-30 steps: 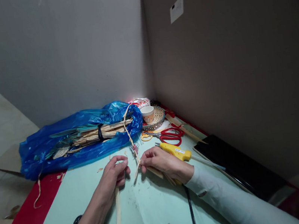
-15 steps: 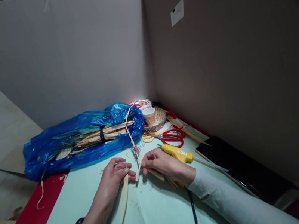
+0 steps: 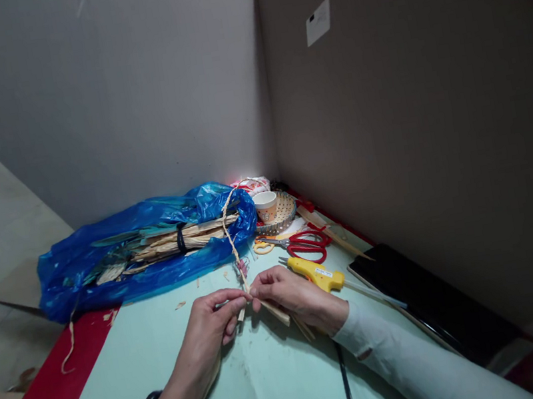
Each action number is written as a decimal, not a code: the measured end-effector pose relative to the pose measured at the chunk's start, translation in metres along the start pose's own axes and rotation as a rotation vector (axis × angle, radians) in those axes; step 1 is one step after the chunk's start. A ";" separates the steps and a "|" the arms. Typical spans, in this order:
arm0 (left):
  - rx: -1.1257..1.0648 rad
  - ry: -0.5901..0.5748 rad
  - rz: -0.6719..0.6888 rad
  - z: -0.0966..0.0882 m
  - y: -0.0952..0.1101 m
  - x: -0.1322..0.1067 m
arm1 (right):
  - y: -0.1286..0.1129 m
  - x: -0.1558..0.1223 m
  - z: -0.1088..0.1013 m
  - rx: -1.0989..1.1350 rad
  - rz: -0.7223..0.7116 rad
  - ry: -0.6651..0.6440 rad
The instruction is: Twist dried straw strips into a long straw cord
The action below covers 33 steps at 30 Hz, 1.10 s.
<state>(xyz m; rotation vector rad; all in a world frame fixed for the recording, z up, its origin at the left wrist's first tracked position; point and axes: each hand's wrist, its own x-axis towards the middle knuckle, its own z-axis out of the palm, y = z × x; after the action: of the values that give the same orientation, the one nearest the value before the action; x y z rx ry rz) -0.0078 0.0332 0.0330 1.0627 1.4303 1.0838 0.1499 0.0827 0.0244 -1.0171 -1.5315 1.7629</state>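
Note:
A thin braid [image 3: 229, 232] of pale dried plant strips runs from the blue bag's edge down to my hands. My right hand [image 3: 294, 295] pinches it at its lower end, and loose strips [image 3: 275, 313] stick out beneath the fingers. Thumb and index finger of my left hand [image 3: 213, 319] are pressed together at the same spot, closed on a strip that they mostly cover. Just above my fingertips, a small pinkish clip or tie [image 3: 242, 268] sits on the braid.
Behind lies a blue plastic bag [image 3: 158, 281] with a tied bundle of dried strips [image 3: 201, 234]. Near my right hand are a yellow glue gun [image 3: 317, 273], red-handled scissors [image 3: 308, 247], a paper cup [image 3: 266, 207] on a woven basket [image 3: 289, 209], and a black flat object [image 3: 428, 295].
My left hand has moved right, bringing its fingertips against the braid beside my right hand. The long strip that hung from it is now mostly hidden. My right hand stays in place.

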 end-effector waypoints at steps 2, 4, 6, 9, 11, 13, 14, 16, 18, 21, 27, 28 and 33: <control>0.012 -0.034 0.012 0.000 -0.002 0.001 | -0.002 -0.002 0.001 0.024 0.017 -0.002; 0.027 -0.046 0.024 0.000 -0.003 0.002 | -0.005 -0.004 0.002 0.054 0.040 -0.001; 0.034 -0.041 0.040 0.000 -0.004 0.004 | -0.007 -0.005 0.003 0.088 0.065 0.007; 0.024 -0.030 0.065 0.001 -0.005 0.006 | -0.009 -0.005 0.004 0.130 0.092 0.027; 0.008 -0.032 0.079 0.001 -0.006 0.007 | -0.009 -0.004 0.005 0.150 0.097 0.034; -0.015 -0.041 0.090 0.000 -0.006 0.008 | -0.008 -0.003 0.006 0.168 0.097 0.030; -0.028 -0.046 0.092 -0.001 -0.006 0.008 | -0.008 -0.003 0.006 0.176 0.098 0.024; -0.052 -0.064 0.085 -0.002 -0.007 0.008 | -0.007 -0.003 0.006 0.200 0.100 0.008; -0.068 -0.080 0.071 -0.002 -0.007 0.008 | -0.007 -0.003 0.006 0.210 0.098 -0.008; -0.072 -0.080 0.048 0.001 -0.005 0.006 | -0.006 -0.003 0.008 0.151 0.060 -0.007; -0.041 -0.015 0.044 0.005 0.000 0.001 | -0.005 -0.002 0.014 0.072 -0.013 0.083; -0.025 -0.002 0.052 0.005 0.001 0.001 | -0.004 -0.001 0.014 0.057 -0.025 0.097; 0.048 0.044 0.143 0.003 0.001 -0.001 | 0.000 0.001 0.010 -0.063 -0.096 0.148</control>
<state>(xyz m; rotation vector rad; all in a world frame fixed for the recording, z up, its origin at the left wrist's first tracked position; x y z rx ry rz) -0.0046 0.0331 0.0341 1.1973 1.4385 1.1860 0.1406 0.0779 0.0252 -1.0616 -1.5251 1.5479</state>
